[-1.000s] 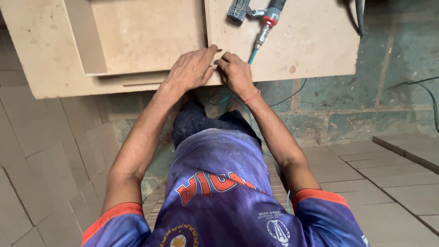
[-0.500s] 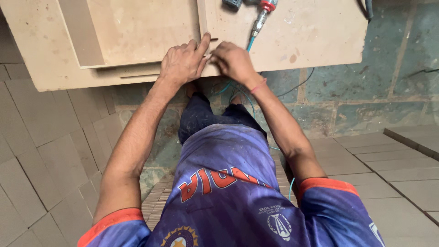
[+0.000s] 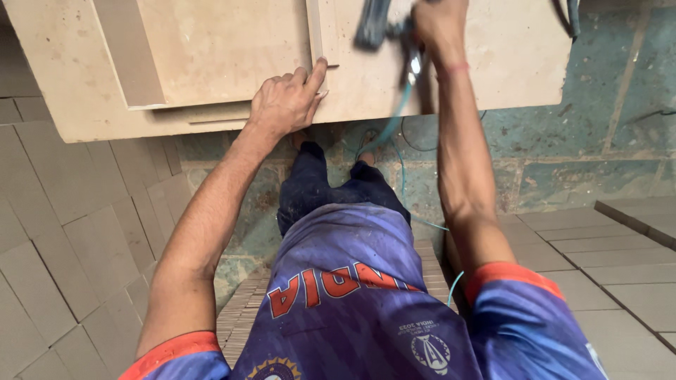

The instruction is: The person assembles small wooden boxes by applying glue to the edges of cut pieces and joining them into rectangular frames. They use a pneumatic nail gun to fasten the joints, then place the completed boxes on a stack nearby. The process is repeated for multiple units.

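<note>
Since the earlier frames the right hand (image 3: 438,24) has left its place beside the left and gone up to the top centre of the frame, where it now grips the blurred grey metal power tool (image 3: 380,32) that lay there before; the fingers are wrapped around the tool's body, and the motion blur keeps the exact grip from being clear. A thin teal hose (image 3: 384,130) trails from the tool down toward the middle of the frame, hanging over the near edge of the board. The left hand (image 3: 285,102) remains where it was, pressed palm-down and nearly flat in the upper middle, its forefinger stretched along a narrow pale strip of fibreboard (image 3: 313,32) that stands on edge between two panels; it holds nothing, and seems to be there as a clamp, keeping strip and panel from shifting. The smaller tan rectangular fibreboard panel (image 3: 218,49) lies on top of the large pale fibreboard sheet (image 3: 63,77) across the upper left, its right edge butted against the strip. The sheet is raised above the worn green-painted floor (image 3: 563,155), with grey paving tiles (image 3: 63,232) at the left and lower right. The person sits facing the board in a blue jersey with orange-trimmed sleeves (image 3: 352,309).
</note>
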